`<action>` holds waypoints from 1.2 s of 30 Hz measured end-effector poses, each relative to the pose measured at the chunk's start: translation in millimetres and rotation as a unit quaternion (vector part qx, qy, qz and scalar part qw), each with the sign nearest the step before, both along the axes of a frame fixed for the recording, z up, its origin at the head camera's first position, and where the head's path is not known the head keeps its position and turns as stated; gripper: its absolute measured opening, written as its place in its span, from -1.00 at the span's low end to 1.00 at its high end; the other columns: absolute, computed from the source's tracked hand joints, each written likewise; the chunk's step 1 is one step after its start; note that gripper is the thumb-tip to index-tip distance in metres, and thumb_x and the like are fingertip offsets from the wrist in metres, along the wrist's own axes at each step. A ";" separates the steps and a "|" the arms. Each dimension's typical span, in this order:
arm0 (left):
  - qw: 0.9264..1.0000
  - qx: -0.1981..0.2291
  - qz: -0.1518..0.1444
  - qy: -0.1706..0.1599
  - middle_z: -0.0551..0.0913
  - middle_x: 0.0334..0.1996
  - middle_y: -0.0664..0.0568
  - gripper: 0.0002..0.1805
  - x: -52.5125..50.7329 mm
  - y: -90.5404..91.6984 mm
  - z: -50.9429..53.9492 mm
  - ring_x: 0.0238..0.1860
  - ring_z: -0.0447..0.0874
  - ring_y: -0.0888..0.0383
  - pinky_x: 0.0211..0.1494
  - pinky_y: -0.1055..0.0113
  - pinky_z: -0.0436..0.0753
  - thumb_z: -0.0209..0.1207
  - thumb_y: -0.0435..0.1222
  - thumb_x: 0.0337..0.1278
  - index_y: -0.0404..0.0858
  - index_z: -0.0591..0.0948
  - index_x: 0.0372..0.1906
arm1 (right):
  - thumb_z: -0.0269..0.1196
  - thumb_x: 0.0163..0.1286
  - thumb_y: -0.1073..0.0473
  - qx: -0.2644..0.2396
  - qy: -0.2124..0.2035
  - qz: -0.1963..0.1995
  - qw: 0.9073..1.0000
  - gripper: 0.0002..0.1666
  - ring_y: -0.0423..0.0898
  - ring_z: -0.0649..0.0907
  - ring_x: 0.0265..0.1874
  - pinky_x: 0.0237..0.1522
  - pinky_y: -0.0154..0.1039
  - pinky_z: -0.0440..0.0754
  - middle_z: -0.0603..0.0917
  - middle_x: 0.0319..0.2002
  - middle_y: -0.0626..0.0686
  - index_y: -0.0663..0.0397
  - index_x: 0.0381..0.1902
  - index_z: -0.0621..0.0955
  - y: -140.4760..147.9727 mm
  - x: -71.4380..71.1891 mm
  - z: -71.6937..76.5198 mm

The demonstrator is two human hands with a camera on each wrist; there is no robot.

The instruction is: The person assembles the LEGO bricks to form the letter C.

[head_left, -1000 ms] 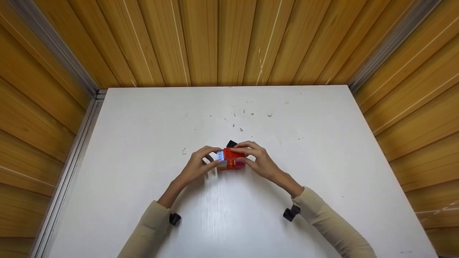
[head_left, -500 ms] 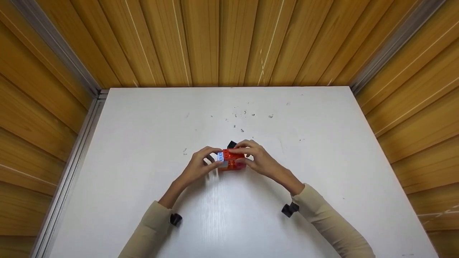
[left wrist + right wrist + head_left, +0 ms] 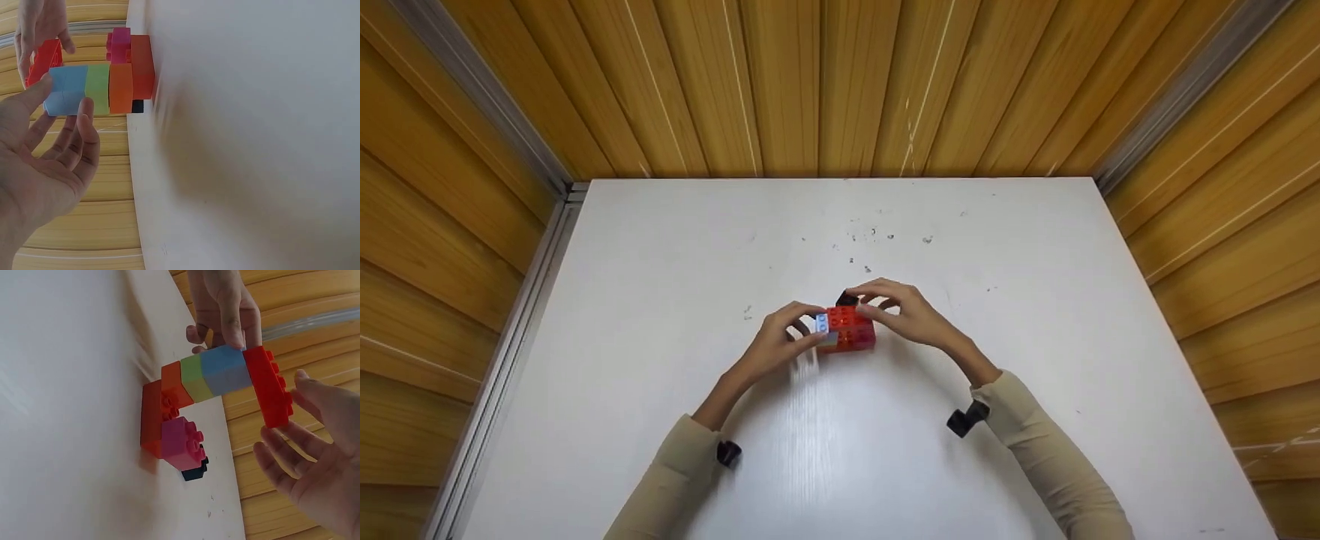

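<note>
A: Where's the block tower (image 3: 97, 87)?

B: On the white tabletop (image 3: 660, 247), right in the middle of the frame, between two hands.

A: What's the left hand (image 3: 776, 337) doing?

B: Its grip is pinching the blue block (image 3: 66, 90). The thumb is on one side and a finger is on the other.

A: And the right hand (image 3: 911, 313)?

B: Its grip is loose, with the fingers spread by the end of the red block (image 3: 267, 385). One fingertip is so close that I can't tell if it touches.

A: How are the blocks stacked?

B: The bottom block (image 3: 143, 67) is reddish and sits on the tabletop. On one end there's an orange block (image 3: 121, 87), then green, then blue, and the red one on top. In the head view, the red one sticks out to the right.

A: Where's the pink block (image 3: 183, 444)?

B: On the other end of the bottom block. A black block (image 3: 194, 473) is just beside it, low in the middle of the right wrist view.
</note>
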State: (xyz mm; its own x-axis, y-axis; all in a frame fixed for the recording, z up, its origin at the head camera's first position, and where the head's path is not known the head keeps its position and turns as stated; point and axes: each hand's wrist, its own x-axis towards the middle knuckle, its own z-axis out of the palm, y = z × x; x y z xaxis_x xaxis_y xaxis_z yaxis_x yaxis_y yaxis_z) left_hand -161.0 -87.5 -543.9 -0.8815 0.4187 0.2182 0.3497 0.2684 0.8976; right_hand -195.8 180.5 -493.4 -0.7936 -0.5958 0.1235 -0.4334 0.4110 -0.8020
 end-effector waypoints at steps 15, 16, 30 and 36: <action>1.000 -0.008 0.004 -0.009 0.67 0.09 -0.16 -0.57 1.7 4.0 -1.0 -0.15 0.71 0.00 -0.03 0.16 0.73 0.35 -0.25 0.28 -0.26 0.61 0.20 | 0.22 0.43 0.41 -0.004 -0.024 -0.029 0.999 -0.51 0.27 0.65 0.08 0.15 0.01 0.62 0.63 0.18 0.33 0.30 0.30 0.55 14.1 -37.0 -71.9; 1.000 -0.009 0.003 -0.011 0.67 0.09 -0.16 -0.57 2.7 3.9 -1.3 -0.15 0.72 0.00 -0.03 0.16 0.73 0.35 -0.25 0.28 -0.26 0.61 0.21 | 0.23 0.42 0.41 0.002 -0.022 -0.023 0.999 -0.50 0.25 0.65 0.05 0.11 -0.03 0.62 0.63 0.17 0.32 0.29 0.31 0.55 13.5 -37.0 -73.4; 1.000 -0.018 0.007 -0.009 0.66 0.10 -0.19 -0.56 5.0 2.3 1.2 -0.13 0.72 -0.04 -0.03 0.07 0.73 0.34 -0.27 0.29 -0.28 0.60 0.22 | 0.33 0.35 0.33 0.087 0.029 -0.026 0.995 -0.36 0.21 0.60 0.02 0.09 0.11 0.59 0.60 0.14 0.28 0.11 0.39 0.52 -7.3 -39.5 -73.8; 1.000 -0.017 0.010 -0.016 0.66 0.09 -0.19 -0.57 1.5 2.4 2.6 -0.14 0.72 -0.04 -0.03 0.08 0.72 0.34 -0.26 0.30 -0.27 0.60 0.22 | 0.27 0.39 0.35 0.131 0.051 -0.023 0.990 -0.43 0.25 0.54 0.21 0.23 0.23 0.52 0.54 0.20 0.26 0.01 0.36 0.57 -8.0 -42.9 -72.0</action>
